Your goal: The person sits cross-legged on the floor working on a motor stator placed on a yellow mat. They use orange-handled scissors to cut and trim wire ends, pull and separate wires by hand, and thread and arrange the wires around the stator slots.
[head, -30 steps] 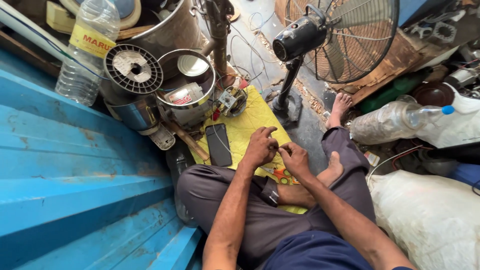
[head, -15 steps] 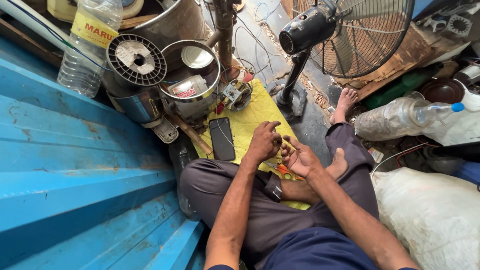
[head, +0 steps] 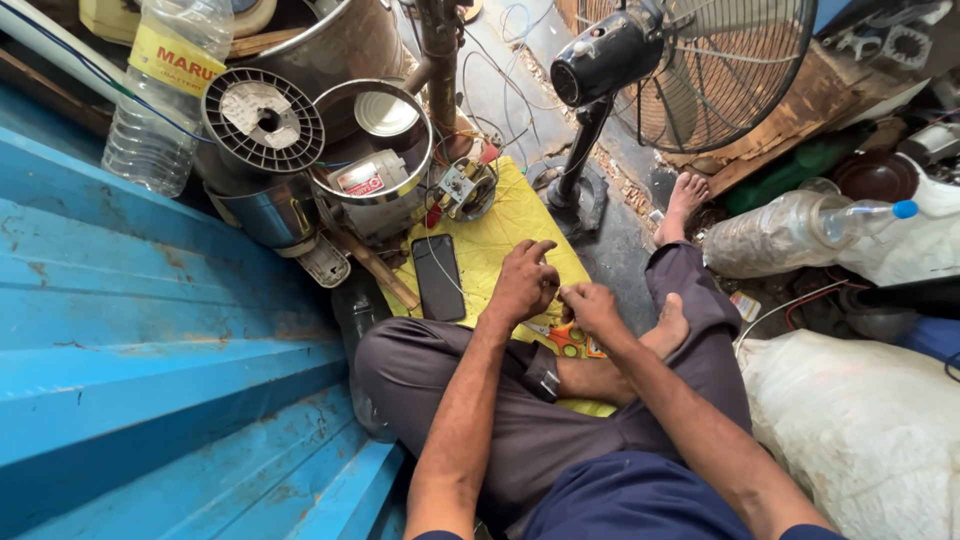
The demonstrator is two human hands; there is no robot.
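Over yellow cloth point(head: 500, 235), both hands' point(head: 555, 295) grips nearly closed.

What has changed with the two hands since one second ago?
Little changed. The left hand and right hand remain close together over the yellow cloth; whether they hold something small I cannot tell. The phone and fan stayed put.

Grey trousers; navy short-sleeved top; bare feet; perhaps a wristwatch.
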